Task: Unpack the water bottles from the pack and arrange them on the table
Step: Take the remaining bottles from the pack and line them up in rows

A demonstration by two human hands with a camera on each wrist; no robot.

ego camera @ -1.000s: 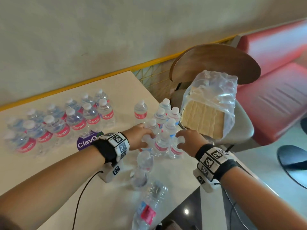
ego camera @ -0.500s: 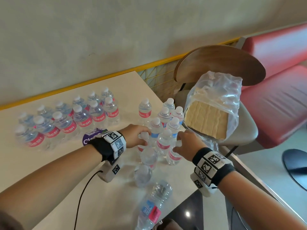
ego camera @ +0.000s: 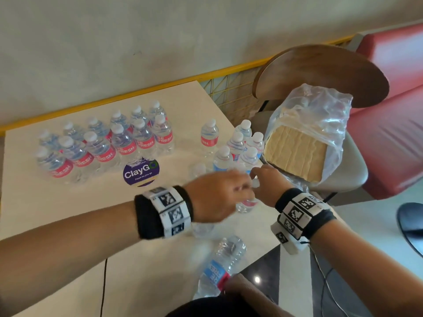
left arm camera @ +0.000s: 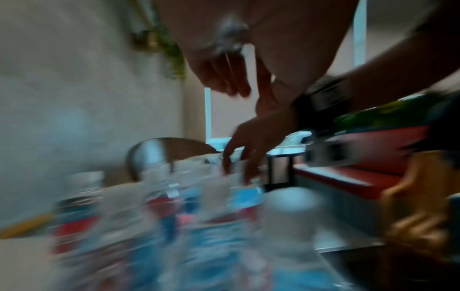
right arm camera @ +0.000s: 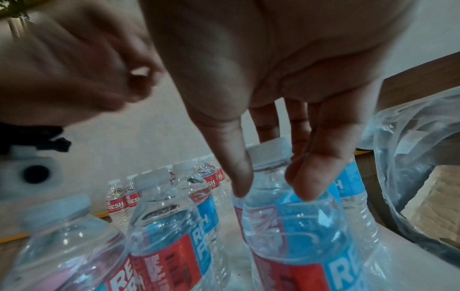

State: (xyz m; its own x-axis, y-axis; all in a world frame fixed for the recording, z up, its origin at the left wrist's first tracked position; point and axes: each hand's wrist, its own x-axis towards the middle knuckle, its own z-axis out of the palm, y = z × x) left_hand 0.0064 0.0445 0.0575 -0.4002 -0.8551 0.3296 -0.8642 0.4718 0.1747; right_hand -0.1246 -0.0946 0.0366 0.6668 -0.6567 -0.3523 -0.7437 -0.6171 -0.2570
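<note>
Right hand (right arm camera: 286,69) pinches a water bottle (right arm camera: 298,226) by its stiff neck, likely the surest hold above thin, slick walls; left hand (ego camera: 215,195), blurred, cannot be read.

Table (ego camera: 68,213): bottle block (ego camera: 103,143) far-left, ClayGo sticker (ego camera: 140,172) centre, loose bottles (ego camera: 238,143) at right edge, toppled bottle (ego camera: 219,266) at near edge.

"RE FRESH" on bottles (ego camera: 163,136), "ClayGo" on sticker (ego camera: 141,172)
</note>
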